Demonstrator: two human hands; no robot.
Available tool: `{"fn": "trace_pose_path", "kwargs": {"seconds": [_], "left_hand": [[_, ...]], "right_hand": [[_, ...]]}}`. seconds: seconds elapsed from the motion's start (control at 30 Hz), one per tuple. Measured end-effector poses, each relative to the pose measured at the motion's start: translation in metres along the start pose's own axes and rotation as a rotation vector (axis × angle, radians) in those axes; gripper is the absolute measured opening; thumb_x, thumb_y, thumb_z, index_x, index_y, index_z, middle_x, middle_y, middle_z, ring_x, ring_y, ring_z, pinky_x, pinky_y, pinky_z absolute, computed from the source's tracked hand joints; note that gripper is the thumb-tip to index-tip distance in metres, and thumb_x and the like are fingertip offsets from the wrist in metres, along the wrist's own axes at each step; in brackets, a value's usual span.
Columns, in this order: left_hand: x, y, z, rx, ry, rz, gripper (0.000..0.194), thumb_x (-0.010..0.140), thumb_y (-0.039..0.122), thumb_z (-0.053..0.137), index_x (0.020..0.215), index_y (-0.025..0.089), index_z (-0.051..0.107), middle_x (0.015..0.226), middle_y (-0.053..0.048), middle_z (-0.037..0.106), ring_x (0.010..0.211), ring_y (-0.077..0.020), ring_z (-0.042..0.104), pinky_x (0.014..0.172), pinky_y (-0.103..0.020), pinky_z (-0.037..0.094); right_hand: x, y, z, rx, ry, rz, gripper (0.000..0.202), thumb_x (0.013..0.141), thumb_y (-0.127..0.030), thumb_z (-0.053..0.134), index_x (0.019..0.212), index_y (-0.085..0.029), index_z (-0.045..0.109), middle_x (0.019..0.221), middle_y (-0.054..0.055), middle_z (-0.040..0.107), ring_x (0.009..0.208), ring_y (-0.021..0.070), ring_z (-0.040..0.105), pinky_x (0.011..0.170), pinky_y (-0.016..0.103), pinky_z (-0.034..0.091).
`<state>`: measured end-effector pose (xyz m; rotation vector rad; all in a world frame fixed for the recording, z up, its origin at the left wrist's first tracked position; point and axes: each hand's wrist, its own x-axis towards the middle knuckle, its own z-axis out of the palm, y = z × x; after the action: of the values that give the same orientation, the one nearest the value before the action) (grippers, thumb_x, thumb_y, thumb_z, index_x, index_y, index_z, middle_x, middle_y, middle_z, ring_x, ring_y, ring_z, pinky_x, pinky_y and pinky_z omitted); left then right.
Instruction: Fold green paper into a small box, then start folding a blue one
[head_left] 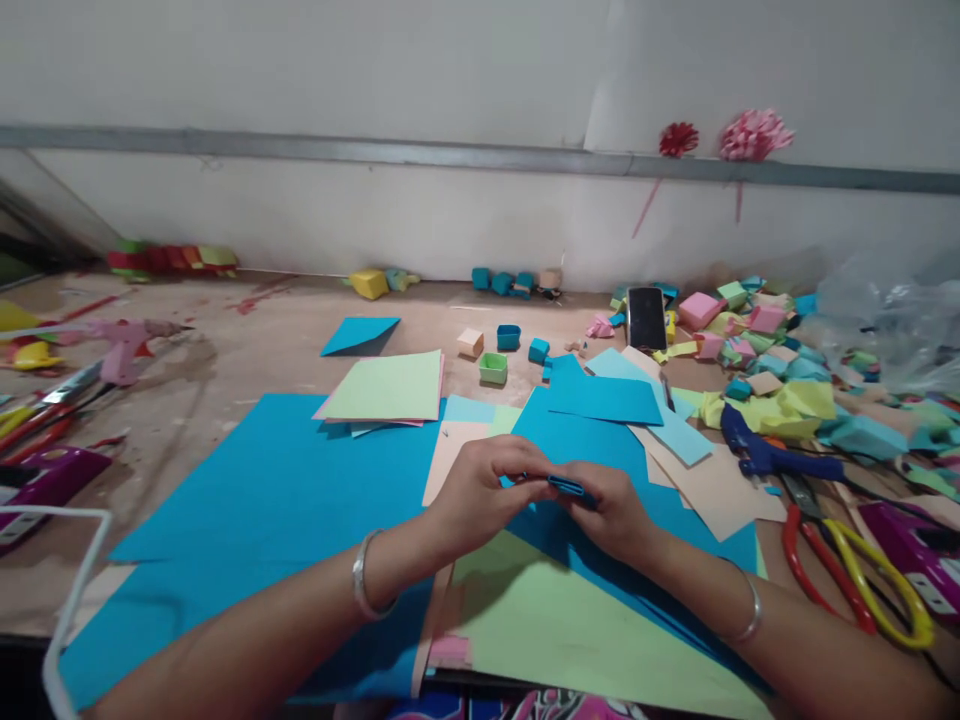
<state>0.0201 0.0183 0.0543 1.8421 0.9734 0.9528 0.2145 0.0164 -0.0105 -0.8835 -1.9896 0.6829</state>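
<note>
Between both hands, above the middle of the work surface, is a small folded piece of dark blue paper (568, 485). My left hand (487, 477) pinches its left end, fingers closed. On the other end my right hand (611, 508) is closed too, with the paper's folded layers showing at the edge between the hands. Fingers cover much of the piece. Beneath lie large blue sheets (300, 470) and a light green sheet (555, 620). A stack of light green and pink squares (386, 388) rests left of my hands.
Small paper boxes, one light green (493, 368), stand ahead. A phone (646, 318) leans among heaped paper pieces (765, 340). At right lie a blue glue gun (780, 455) and scissors (885, 570); at left, a pink glue gun (124, 345) and a white wire frame (82, 580).
</note>
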Motion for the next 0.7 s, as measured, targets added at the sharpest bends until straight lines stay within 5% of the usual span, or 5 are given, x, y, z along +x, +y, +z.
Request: {"fn": "trace_pose_path", "kwargs": {"seconds": [0.3,0.7], "left_hand": [[-0.010,0.011,0.013,0.037,0.116,0.031,0.014,0.076,0.014,0.069,0.087,0.020,0.076,0.081,-0.005,0.072,0.073,-0.0138,0.065,0.065,-0.024,0.051],[0.001,0.008,0.014,0.049,0.110,0.072,0.039,0.068,0.022,0.080,0.106,0.020,0.071,0.092,-0.007,0.072,0.073,-0.0152,0.067,0.069,-0.029,0.058]], "right_hand": [[-0.003,-0.013,-0.003,-0.020,-0.032,0.081,0.016,0.088,-0.027,0.056,0.088,-0.022,0.071,0.079,0.002,0.075,0.068,0.0172,0.070,0.062,0.025,0.052],[-0.001,-0.011,-0.004,-0.047,0.067,0.121,0.013,0.082,-0.031,0.061,0.086,-0.021,0.069,0.079,0.004,0.073,0.071,0.0193,0.068,0.064,0.028,0.052]]}}
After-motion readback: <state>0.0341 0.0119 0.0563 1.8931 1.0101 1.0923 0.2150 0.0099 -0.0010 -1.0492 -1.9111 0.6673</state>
